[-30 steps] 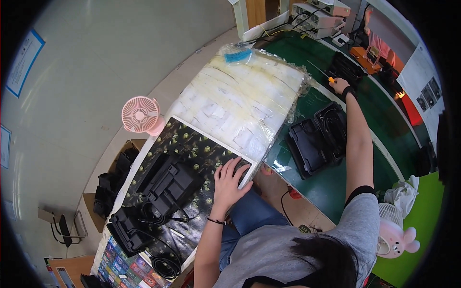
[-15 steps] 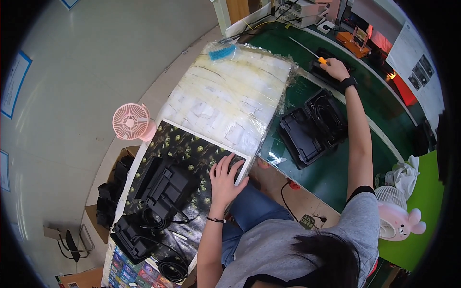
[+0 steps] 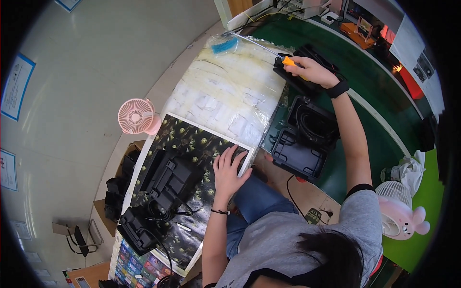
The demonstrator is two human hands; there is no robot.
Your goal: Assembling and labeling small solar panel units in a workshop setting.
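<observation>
My right hand (image 3: 314, 72) grips a screwdriver (image 3: 288, 61) with an orange handle; its long thin shaft points far left over the wrapped white slab. Under and beside that hand lies a black object (image 3: 317, 56), partly covered by it. Nearer me, an open black plastic case (image 3: 300, 152) holds a coiled black cable (image 3: 314, 126). My left hand (image 3: 229, 174) lies with fingers spread on the near right corner of a dark board with a green pattern (image 3: 204, 140). Left of it on the board sit a black case-like unit (image 3: 170, 180) with a cable and a second one (image 3: 139, 230).
A white slab in clear plastic (image 3: 225, 91) lies beyond the board, with a blue packet (image 3: 224, 46) on it. A pink fan (image 3: 136, 116) stands at the left edge, another pink fan (image 3: 397, 216) at right. The green table (image 3: 379, 120) curves along the right.
My right hand has swung left with the screwdriver, whose tip now reaches over the slab. The open case has turned and shifted toward me. The black object by that hand has moved left.
</observation>
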